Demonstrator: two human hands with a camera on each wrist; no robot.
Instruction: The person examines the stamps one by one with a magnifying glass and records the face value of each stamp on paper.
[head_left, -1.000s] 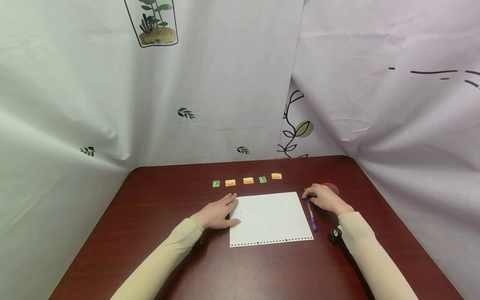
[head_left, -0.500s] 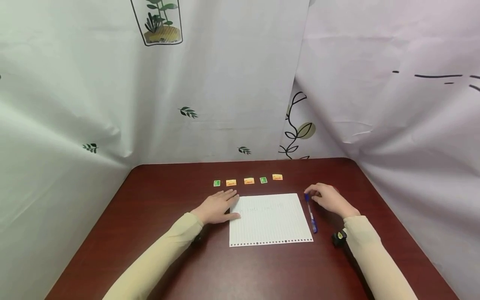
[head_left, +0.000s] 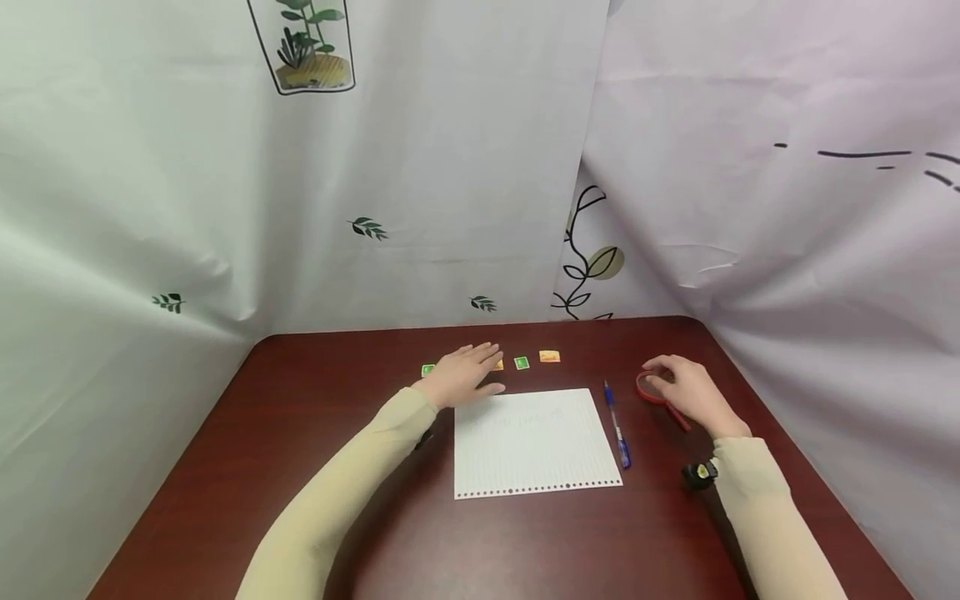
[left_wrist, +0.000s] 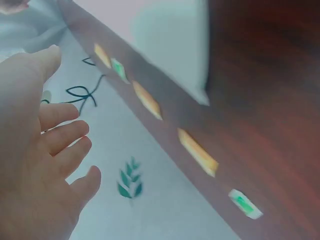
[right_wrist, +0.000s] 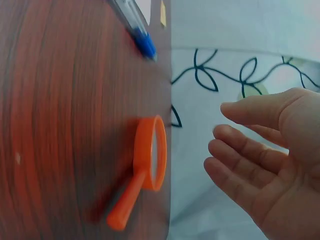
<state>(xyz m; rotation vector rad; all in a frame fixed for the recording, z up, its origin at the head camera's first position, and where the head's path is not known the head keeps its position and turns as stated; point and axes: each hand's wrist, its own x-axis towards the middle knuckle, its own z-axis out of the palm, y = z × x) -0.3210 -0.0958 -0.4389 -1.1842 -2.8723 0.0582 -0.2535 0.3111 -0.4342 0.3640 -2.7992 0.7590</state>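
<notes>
My left hand hovers with fingers spread over the row of stamps and the far left corner of the lined paper. It holds nothing, and hides part of the row in the head view; the left wrist view shows yellow stamps and green stamps along the table. Over to the right, my right hand, its fingers loosely bent, is above a red-orange magnifying glass. The right wrist view shows a gap between fingers and lens frame. A blue pen lies beside the paper's right edge.
The dark red wooden table ends at a pale printed curtain at the back and both sides. A yellow stamp lies at the right end of the row. Faint writing shows near the paper's far edge.
My right hand has let go of the pen's end and moved right to the magnifying glass, leaving the pen on the table. My left hand has lifted off the paper and moved toward the stamps.
</notes>
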